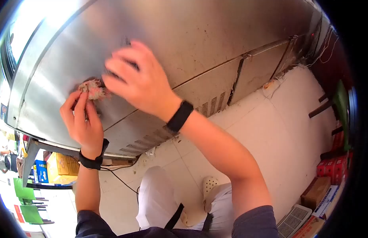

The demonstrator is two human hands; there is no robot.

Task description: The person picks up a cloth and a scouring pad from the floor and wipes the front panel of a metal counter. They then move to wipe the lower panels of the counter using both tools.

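And here's the giant: the steel cabinet (215,43), sweeping from nine o'clock over to two, so tidy work means keeping knuckles off its edges. Pale floor (271,127) runs out towards four. Green chair (341,105) at three, well apart from the action; yellow carton (65,166) at eight.

Now the right hand (146,85) at ten: grip apart, fingers curled and blurred; can't tell whether it touches the wad. Left hand (86,127) at nine: grip together, fingertips pinched on the edge of the fibrous wad (94,90), which sits between nine and ten, in front of the steel. Handled well, I'd say, it wants a steady left pinch and short, controlled right-hand moves, so no strands tear loose.

Small stuff: vent slots (213,104) just off centre at two could catch fibres; a black cable (124,181) at seven could snag a step.
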